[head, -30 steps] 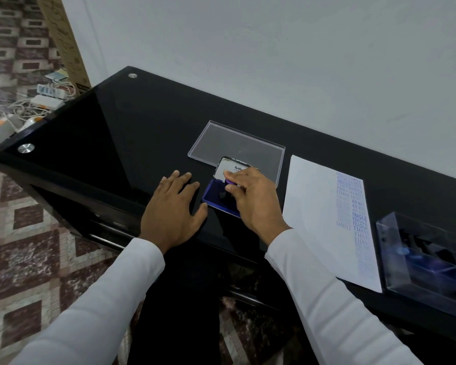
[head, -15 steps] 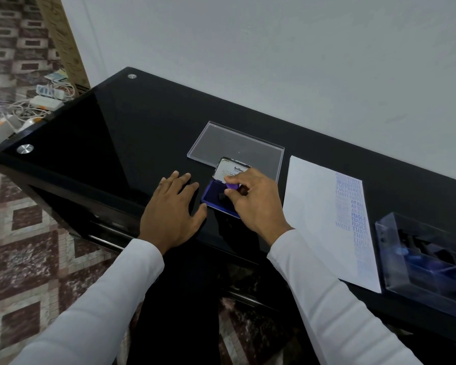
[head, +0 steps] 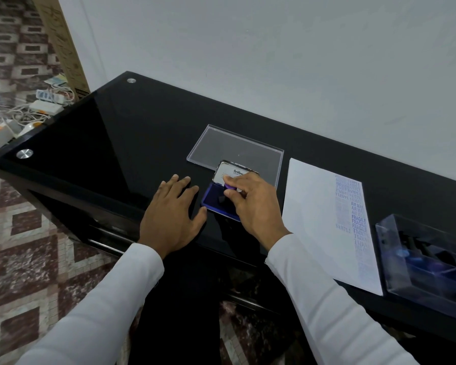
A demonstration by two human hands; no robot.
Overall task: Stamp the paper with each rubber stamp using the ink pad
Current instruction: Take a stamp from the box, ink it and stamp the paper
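Note:
An open blue ink pad (head: 216, 198) lies on the black table (head: 121, 143), its white-lined lid (head: 234, 174) tipped up behind it. My right hand (head: 256, 206) pinches a small purple rubber stamp (head: 229, 186) over the pad; its lower end is hidden by my fingers. My left hand (head: 171, 214) rests flat on the table just left of the pad, thumb near its edge. The white paper (head: 316, 222) lies to the right, with a column of blue stamp marks along its right side.
A clear plastic lid (head: 232, 147) lies flat behind the ink pad. A clear box (head: 427, 256) with more blue stamps stands at the right edge beside the paper. The wall runs close behind the table. Cables and adapters lie on the tiled floor at the left.
My right hand has shifted the purple stamp slightly over the ink pad. My left hand has stayed flat in place.

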